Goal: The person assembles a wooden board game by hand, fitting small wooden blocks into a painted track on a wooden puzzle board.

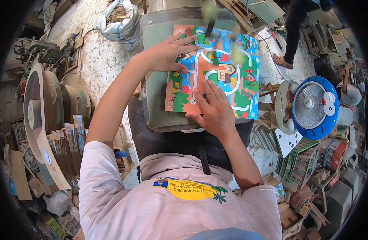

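A colourful printed board (248, 107) with white winding tracks, a house and trees lies flat on a worn greenish machine table (157, 112). My left hand (166, 54) rests on its upper left part, open, with fingers spread. Lower down, my right hand (215, 109) lies flat and open near the board's bottom middle, fingers stretched forward over a white track. A dark narrow machine part (210, 27) comes down over the board's top edge, right of my left fingertips. Blurred yellow-green shapes in front of it hide some of the print.
A blue round fan (331, 116) stands at the right, above a green crate (293, 162). To the left are a large wheel-like machine (39, 90) and stacked thin boards (66, 144). A white sack (130, 30) sits behind. Another person's leg (294, 36) shows at upper right.
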`<state>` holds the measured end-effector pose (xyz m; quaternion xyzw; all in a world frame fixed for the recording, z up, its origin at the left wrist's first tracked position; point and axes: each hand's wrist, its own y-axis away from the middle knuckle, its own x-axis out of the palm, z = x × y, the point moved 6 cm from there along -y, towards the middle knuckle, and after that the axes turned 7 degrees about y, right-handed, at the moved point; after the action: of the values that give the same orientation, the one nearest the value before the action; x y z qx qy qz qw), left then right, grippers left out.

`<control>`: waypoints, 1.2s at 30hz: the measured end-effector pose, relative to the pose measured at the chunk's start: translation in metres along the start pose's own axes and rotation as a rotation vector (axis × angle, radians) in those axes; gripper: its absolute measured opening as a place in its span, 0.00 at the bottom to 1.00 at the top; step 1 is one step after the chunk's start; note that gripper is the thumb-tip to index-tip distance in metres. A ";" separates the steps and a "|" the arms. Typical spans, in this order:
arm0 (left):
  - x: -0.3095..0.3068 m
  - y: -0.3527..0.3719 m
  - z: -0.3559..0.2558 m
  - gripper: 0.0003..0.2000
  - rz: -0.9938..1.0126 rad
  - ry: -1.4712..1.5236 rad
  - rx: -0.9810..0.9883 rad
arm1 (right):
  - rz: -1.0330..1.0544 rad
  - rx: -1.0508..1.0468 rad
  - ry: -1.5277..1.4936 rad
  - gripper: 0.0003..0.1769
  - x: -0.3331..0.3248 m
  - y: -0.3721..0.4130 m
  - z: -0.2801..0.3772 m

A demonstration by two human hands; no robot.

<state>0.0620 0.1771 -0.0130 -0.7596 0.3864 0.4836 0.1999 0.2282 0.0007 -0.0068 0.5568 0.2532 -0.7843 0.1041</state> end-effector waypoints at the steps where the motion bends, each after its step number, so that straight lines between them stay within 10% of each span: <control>1: 0.001 -0.001 0.002 0.44 0.024 -0.016 -0.007 | -0.001 0.000 0.000 0.42 0.000 0.000 0.001; 36: -0.007 -0.006 0.009 0.45 0.026 -0.008 -0.079 | -0.037 0.180 0.100 0.39 -0.008 0.021 -0.028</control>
<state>0.0601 0.1899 -0.0115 -0.7600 0.3760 0.5039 0.1649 0.2637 -0.0038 -0.0122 0.5974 0.1968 -0.7770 0.0262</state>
